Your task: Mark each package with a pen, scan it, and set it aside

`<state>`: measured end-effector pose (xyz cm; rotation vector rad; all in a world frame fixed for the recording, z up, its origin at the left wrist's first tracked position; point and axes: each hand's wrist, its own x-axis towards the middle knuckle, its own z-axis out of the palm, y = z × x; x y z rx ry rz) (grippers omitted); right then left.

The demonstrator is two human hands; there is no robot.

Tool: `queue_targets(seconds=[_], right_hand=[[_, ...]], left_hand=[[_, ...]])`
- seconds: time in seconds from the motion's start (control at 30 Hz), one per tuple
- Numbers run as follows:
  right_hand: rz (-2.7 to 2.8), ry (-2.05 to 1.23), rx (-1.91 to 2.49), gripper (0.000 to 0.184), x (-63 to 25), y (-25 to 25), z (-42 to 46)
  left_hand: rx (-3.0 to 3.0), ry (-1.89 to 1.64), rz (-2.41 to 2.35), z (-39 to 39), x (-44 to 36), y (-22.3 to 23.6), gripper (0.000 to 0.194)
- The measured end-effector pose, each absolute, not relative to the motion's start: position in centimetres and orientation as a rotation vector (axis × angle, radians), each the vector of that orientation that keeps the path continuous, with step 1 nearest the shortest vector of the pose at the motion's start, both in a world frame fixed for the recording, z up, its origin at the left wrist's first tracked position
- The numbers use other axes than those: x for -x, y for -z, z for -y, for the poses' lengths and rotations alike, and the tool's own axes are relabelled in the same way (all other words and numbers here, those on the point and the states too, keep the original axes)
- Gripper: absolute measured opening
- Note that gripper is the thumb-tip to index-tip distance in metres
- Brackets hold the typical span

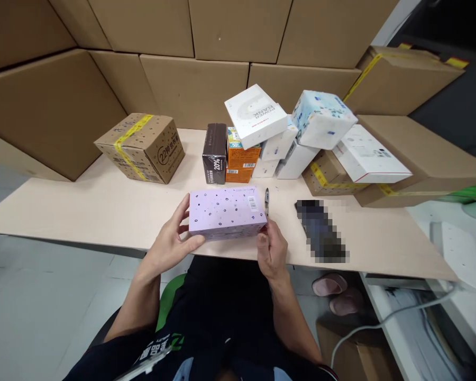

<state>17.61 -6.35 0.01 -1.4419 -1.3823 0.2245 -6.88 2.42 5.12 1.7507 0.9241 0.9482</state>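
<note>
A lilac box (222, 211) with small dark ring marks and a barcode label lies between my hands at the table's front edge. My left hand (174, 235) grips its left end, thumb along the near side and fingers behind. At the right end, my right hand (272, 247) holds the near corner with curled fingers, partly hidden by the box. Just beyond that hand a pen (267, 198) rests on the table. Behind the lilac box stand a dark brown box (214, 153) and an orange box (243, 161).
A taped cardboard box (143, 148) sits at left on the table (83, 211). A white power bank box (256, 115) tops a pile beside a blue-white tissue pack (322, 119). A blurred dark phone-like object (321, 230) lies at right. Large cartons (194, 90) wall the back.
</note>
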Motion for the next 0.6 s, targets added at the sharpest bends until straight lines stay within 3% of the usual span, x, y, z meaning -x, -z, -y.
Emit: queue_targets(seconds=[0.17,0.33,0.6], right_hand=[[1.432,-0.282,1.387,0.069,-17.7,0.0,6.3],[1.403,-0.493,1.289,0.089,-17.8,0.2,6.0],[1.356,-0.562,1.336,0.089,-17.8,0.4,6.4]], left_hand=[[-1.756,-1.023,-0.934,-1.7,5.9,-5.4,0.069],[-1.759,-1.285,-0.817,-1.7,5.0,-3.9,0.069],[-1.63,-1.365,-0.843,-0.8,4.9,-1.5,0.043]])
